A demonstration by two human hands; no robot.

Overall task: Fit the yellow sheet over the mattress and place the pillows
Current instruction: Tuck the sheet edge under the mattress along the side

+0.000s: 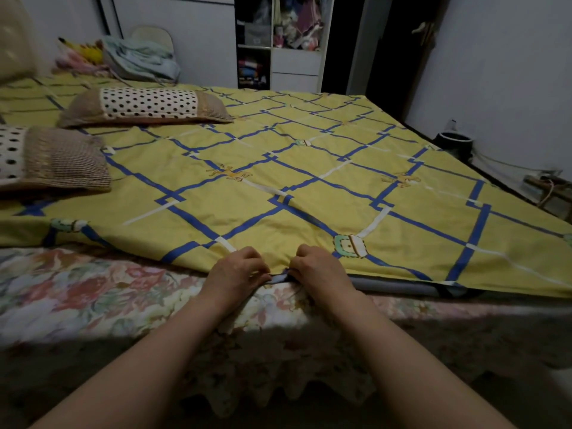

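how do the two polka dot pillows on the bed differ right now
The farther polka-dot pillow with brown checked ends is wholly in view, both brown ends showing. The nearer polka-dot pillow with brown checked ends is cut off by the left edge of the view, so only one brown end shows. The nearer sits closer to the bed's near edge. Both lie flat on the yellow sheet with blue lattice lines, apart.

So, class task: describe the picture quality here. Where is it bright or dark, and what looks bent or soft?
Head view: the yellow sheet is evenly lit, without glare; the foreground below the left hand and right hand falls into deep shadow over the floral cover; wide-angle distortion bends the bed edges; the shelves behind look dim and soft.
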